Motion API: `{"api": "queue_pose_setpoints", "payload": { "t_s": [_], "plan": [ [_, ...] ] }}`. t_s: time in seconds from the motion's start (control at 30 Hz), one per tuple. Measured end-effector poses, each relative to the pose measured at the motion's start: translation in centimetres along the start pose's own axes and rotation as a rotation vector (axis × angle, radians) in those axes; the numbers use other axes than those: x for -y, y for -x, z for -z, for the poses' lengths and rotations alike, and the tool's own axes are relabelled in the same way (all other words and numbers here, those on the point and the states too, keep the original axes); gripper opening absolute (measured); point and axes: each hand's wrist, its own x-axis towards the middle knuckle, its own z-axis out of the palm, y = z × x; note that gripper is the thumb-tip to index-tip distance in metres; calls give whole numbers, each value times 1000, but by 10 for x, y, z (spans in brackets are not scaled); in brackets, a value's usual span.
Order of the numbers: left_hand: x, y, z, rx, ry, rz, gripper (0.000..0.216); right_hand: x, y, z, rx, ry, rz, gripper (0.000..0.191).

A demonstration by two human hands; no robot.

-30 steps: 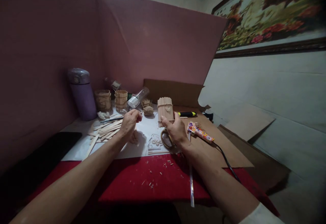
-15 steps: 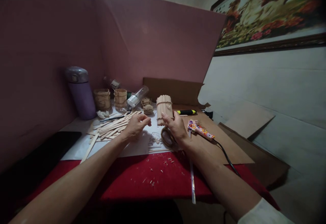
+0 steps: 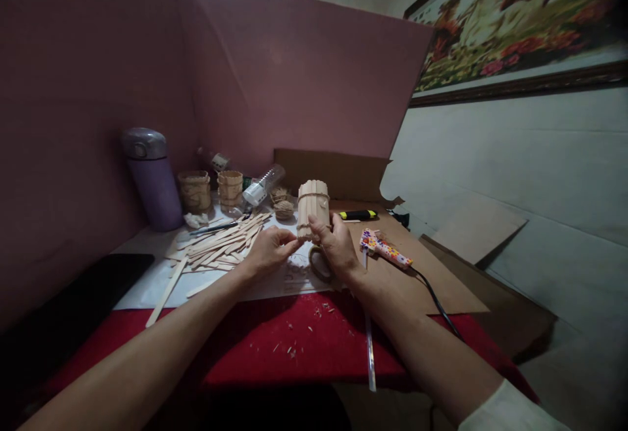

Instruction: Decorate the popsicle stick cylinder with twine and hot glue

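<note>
My right hand (image 3: 337, 246) is closed around a craft-stick cup (image 3: 314, 203), held tilted above the table with twine bands around it. My left hand (image 3: 275, 246) is in a pinch, its fingertips at the cup's lower left edge. Whether those fingers hold the edge or a twine end is too small to tell. Beside the left hand lies a pile of craft sticks (image 3: 223, 248). Below the cup is a dark ring-shaped thing (image 3: 318, 266), partly hidden by the right hand.
A flowered glue gun (image 3: 385, 248) with a black cord rests on cardboard (image 3: 441, 290); a yellow-black cutter (image 3: 358, 214) lies behind it. Two finished-looking cups (image 3: 230, 190), a plastic bottle (image 3: 265, 184), twine balls (image 3: 283, 208) and a purple flask (image 3: 156, 186) stand or lie at the back.
My left hand has moved right, up to the lower edge of the cup. The cup in my right hand has shifted slightly left.
</note>
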Motion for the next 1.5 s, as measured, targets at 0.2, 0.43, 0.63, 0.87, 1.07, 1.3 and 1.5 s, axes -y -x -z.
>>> {"api": "queue_pose_setpoints", "payload": {
  "t_s": [0.2, 0.43, 0.63, 0.87, 1.07, 1.3, 1.5],
  "plan": [
    [1, 1, 0, 6, -27, -67, 22, -5, -8, 2, -119, -79, -6, 55],
    [-11, 6, 5, 193, 89, -107, 29, -9, -21, 16, -352, -34, 24, 53],
    [-9, 4, 3, 141, 150, -10, 18, -4, -22, 16, -405, -37, 54, 52],
    [10, -3, 0, -46, 228, 21, 32, -2, -6, 4, -179, -12, 4, 57],
    [5, -5, 5, -192, 302, 62, 10, 0, 6, -1, -81, 141, 57, 60],
    [0, -7, 8, -332, 437, 90, 33, 3, 14, -4, -59, 289, 99, 67],
    [-5, -7, 8, -295, 642, 148, 31, 5, 16, -5, -43, 373, 167, 70]
  ]
}}
